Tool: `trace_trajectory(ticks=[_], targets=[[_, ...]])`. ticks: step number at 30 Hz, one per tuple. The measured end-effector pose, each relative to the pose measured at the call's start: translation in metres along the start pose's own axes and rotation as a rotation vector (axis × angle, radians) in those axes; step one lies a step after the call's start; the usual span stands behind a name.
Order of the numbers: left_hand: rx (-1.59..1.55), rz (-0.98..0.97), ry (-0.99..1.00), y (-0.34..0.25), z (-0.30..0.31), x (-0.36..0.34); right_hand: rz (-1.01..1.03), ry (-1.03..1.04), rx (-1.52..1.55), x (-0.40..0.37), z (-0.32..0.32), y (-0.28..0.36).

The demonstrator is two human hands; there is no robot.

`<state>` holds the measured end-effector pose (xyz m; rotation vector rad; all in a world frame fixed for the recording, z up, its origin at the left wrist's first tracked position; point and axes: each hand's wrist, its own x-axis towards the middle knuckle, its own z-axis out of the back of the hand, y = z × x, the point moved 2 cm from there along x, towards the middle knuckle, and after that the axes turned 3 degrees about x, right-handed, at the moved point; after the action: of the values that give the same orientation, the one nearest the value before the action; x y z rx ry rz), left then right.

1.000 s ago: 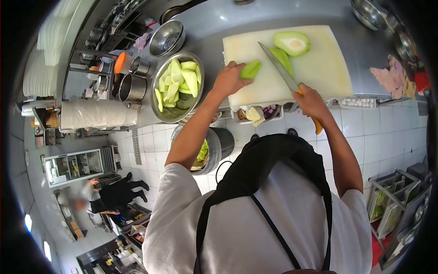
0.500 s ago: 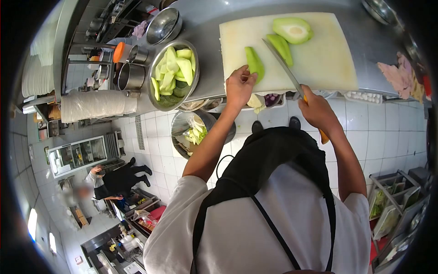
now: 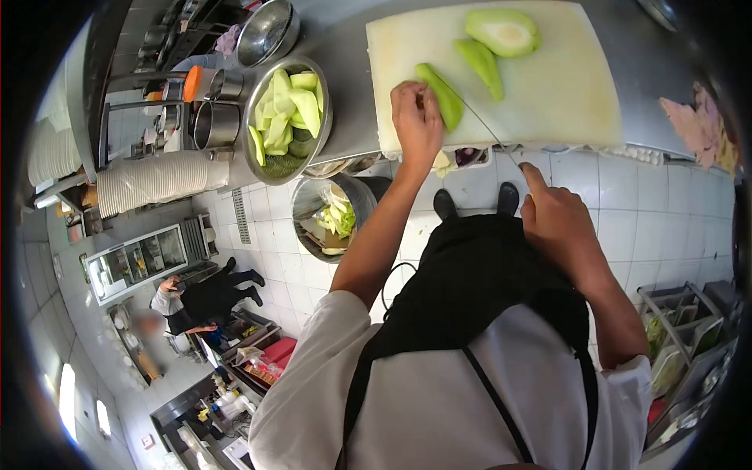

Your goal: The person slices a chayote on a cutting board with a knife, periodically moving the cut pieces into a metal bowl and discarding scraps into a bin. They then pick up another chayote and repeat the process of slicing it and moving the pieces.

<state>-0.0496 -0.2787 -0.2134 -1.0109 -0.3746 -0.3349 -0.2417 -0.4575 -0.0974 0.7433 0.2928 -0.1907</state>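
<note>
On the white cutting board (image 3: pixel 548 102), a green wedge (image 3: pixel 445 102) of a pear-shaped vegetable lies at a slant, and the curled fingers of my left hand (image 3: pixel 417 121) press against its left side. My right hand (image 3: pixel 565 227) is closed around the handle of a kitchen knife (image 3: pixel 489 130), index finger stretched along it. The blade shows almost edge-on, its tip end over the wedge. Another green wedge (image 3: pixel 479 66) lies farther right. Behind it sits a larger pale-green half (image 3: pixel 504 33) with a whitish centre, cut face up.
Left of the board stands a metal bowl (image 3: pixel 327 117) of pale-green pieces, with a second metal bowl (image 3: pixel 268 33) behind. Below the counter edge is a bin (image 3: pixel 363 205) with scraps. A pink cloth (image 3: pixel 693 125) lies at right. Another person (image 3: pixel 211 301) stands at far left.
The knife has swung left and turned edge-on, its tip end now over the left wedge. My left fingers have shifted up along that wedge. The view has shifted slightly.
</note>
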Motion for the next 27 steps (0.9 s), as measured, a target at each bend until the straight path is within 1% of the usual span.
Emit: trace_trajectory(ticks=[2,3,9,12,15,18,21,24,27], targets=[[0.007,-0.063,0.000,0.008,-0.008,0.005,0.008,0.004,0.019,-0.002,-0.004,0.003],[-0.016,-0.018,0.015,0.004,-0.009,0.007,0.019,-0.001,0.019,-0.001,-0.006,0.002],[-0.024,-0.004,0.002,0.005,-0.010,0.005,0.030,-0.018,-0.042,0.002,-0.014,0.006],[0.010,-0.067,-0.005,0.008,-0.009,0.007,0.023,-0.018,-0.060,0.005,-0.015,0.009],[-0.057,0.019,0.013,0.006,-0.010,0.005,0.004,-0.006,-0.076,0.006,-0.013,0.014],[-0.072,0.018,0.013,0.007,-0.010,0.005,-0.008,0.013,-0.094,0.009,-0.012,0.018],[-0.081,-0.035,-0.013,0.007,-0.012,0.005,0.002,-0.010,-0.088,0.010,-0.016,0.017],[-0.095,0.009,0.012,0.008,-0.010,0.005,0.002,-0.015,-0.082,0.011,-0.017,0.018],[-0.094,0.014,0.014,0.006,-0.010,0.005,-0.002,-0.011,-0.087,0.013,-0.019,0.018]])
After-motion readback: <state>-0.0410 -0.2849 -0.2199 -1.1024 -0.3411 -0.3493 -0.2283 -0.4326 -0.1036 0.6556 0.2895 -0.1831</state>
